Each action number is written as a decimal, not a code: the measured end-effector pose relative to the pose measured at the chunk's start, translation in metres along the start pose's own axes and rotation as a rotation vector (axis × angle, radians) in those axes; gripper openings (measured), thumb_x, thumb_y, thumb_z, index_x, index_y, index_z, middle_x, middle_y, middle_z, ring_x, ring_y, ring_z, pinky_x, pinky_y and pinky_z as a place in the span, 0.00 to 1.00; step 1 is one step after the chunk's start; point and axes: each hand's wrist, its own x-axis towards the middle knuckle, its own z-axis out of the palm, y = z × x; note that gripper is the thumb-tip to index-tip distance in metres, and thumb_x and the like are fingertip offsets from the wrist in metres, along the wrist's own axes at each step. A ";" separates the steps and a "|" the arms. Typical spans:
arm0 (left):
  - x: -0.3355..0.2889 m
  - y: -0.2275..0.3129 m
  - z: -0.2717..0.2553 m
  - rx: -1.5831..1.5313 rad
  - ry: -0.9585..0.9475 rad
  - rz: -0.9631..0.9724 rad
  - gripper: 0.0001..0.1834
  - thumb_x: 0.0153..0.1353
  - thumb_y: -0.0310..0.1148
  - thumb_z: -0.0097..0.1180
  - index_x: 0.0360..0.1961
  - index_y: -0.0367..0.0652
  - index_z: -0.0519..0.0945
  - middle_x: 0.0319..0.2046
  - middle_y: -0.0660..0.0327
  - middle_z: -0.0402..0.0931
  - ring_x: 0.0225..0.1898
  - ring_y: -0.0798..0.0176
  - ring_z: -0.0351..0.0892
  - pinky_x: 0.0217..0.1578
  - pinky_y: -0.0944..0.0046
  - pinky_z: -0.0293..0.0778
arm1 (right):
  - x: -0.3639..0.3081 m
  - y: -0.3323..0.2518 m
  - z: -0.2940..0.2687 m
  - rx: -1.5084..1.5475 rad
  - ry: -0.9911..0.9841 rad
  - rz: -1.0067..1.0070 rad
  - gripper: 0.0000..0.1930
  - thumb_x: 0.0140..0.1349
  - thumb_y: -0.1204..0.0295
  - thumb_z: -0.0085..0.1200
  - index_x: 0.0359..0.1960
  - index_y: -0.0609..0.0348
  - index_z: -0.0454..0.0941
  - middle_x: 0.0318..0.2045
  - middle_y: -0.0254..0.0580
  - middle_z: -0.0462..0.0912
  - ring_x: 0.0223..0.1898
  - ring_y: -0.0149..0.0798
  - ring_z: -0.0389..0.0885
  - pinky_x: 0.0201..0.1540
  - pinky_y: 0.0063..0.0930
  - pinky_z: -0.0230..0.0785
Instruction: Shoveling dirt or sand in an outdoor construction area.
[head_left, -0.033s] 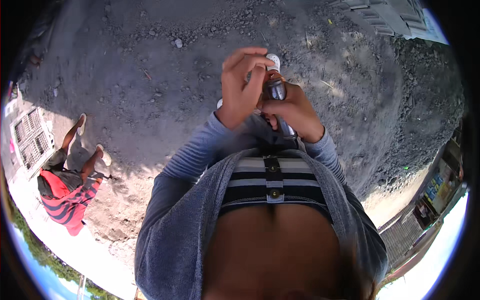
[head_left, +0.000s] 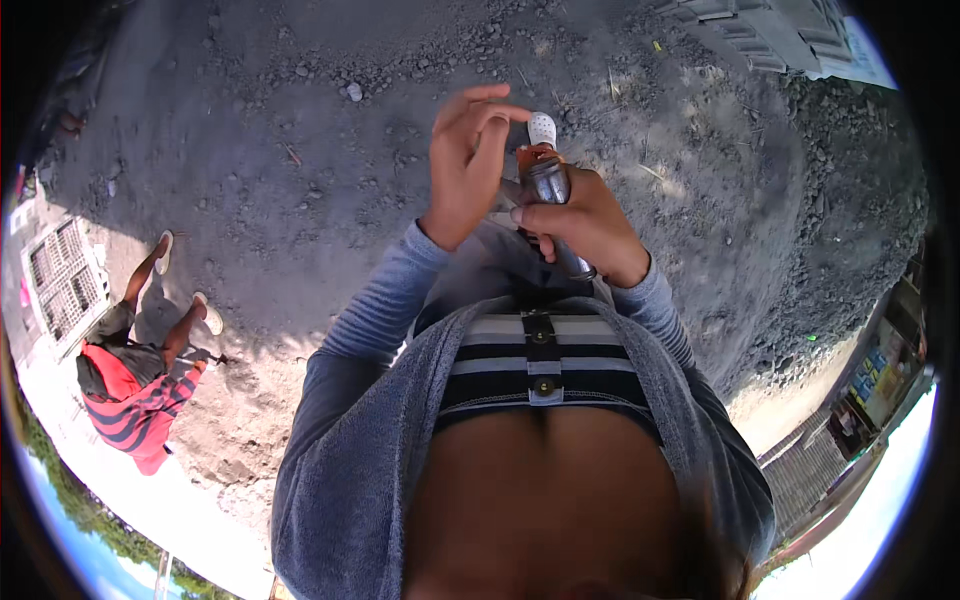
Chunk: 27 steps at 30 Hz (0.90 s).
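Observation:
My right hand (head_left: pixel 590 225) is wrapped round a shiny silver metal cylinder (head_left: pixel 549 182), thumb across its front. The cylinder tilts, its lower end pointing toward my waist. An orange-brown piece (head_left: pixel 540 156) shows at its far end; I cannot make out whether it is joined to the cylinder. Left of the cylinder, my left hand (head_left: pixel 468 170) is raised with its fingers bent and apart, holding nothing. Its index fingertip appears close to a white shoe with holes (head_left: pixel 541 130) on the ground below. Dark trousers show between my forearms.
Grey, gravelly ground (head_left: pixel 330 190) spreads around me, with a pale stone (head_left: pixel 354 91) ahead. At left a person in a red and black striped top (head_left: pixel 140 405) is near a light grate (head_left: pixel 68 277). A grey slatted structure (head_left: pixel 770 35) stands at the far right, a stall (head_left: pixel 870 385) lower right.
My left hand has moved left, away from the cylinder, and its fingers have spread a little. The orange-brown piece shows more now. My right hand keeps its grip, with the cylinder shifted slightly left.

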 end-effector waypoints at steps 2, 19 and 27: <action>0.030 -0.032 0.009 0.077 -0.069 -0.115 0.13 0.56 0.29 0.42 0.40 0.45 0.77 0.48 0.55 0.69 0.49 0.57 0.67 0.52 0.56 0.58 | 0.012 0.000 -0.037 -0.066 0.002 -0.018 0.10 0.46 0.67 0.54 0.24 0.63 0.76 0.23 0.45 0.78 0.32 0.42 0.77 0.37 0.33 0.67; 0.172 -0.230 0.201 -0.347 -0.158 -1.177 0.23 0.53 0.48 0.53 0.46 0.48 0.69 0.34 0.62 0.69 0.30 0.67 0.72 0.33 0.60 0.75 | 0.158 0.040 -0.221 -1.238 -0.331 -0.577 0.12 0.41 0.70 0.56 0.29 0.60 0.76 0.24 0.47 0.78 0.30 0.47 0.79 0.33 0.38 0.72; 0.134 -0.254 0.212 0.065 -0.501 -1.113 0.24 0.54 0.51 0.43 0.47 0.49 0.69 0.32 0.60 0.73 0.15 0.65 0.73 0.19 0.65 0.72 | 0.137 0.070 -0.211 -1.222 -0.464 -0.332 0.12 0.44 0.66 0.58 0.29 0.58 0.77 0.26 0.48 0.79 0.32 0.48 0.80 0.35 0.38 0.73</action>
